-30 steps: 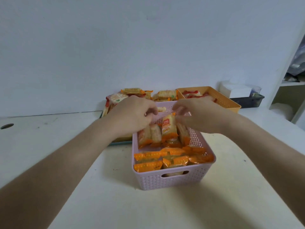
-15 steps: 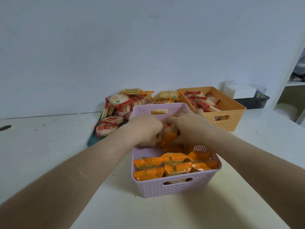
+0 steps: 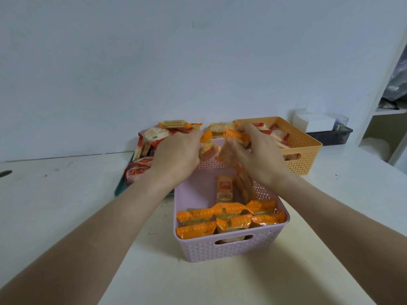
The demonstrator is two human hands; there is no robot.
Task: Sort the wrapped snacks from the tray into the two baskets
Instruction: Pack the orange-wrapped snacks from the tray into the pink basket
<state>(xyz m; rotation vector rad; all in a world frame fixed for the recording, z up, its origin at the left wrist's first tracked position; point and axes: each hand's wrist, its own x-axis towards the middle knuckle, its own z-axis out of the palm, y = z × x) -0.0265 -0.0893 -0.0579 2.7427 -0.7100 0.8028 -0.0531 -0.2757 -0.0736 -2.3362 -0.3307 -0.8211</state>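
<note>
orange-wrapped snacks [image 3: 236,136] are sitting clutched in both hands above the far end of the pink basket [image 3: 231,245]. the left hand [image 3: 178,155] and right hand [image 3: 259,157] are each keeping a closed grip on a bunch, blocking the view of the basket's far wall. below, more orange packs are lying crosswise along the near wall; one pack [image 3: 224,190] is lying lengthwise. the orange basket [image 3: 301,150] is holding red-wrapped snacks [image 3: 278,135]. the tray [image 3: 121,188] is sitting left on the worktop [image 3: 55,194].
</note>
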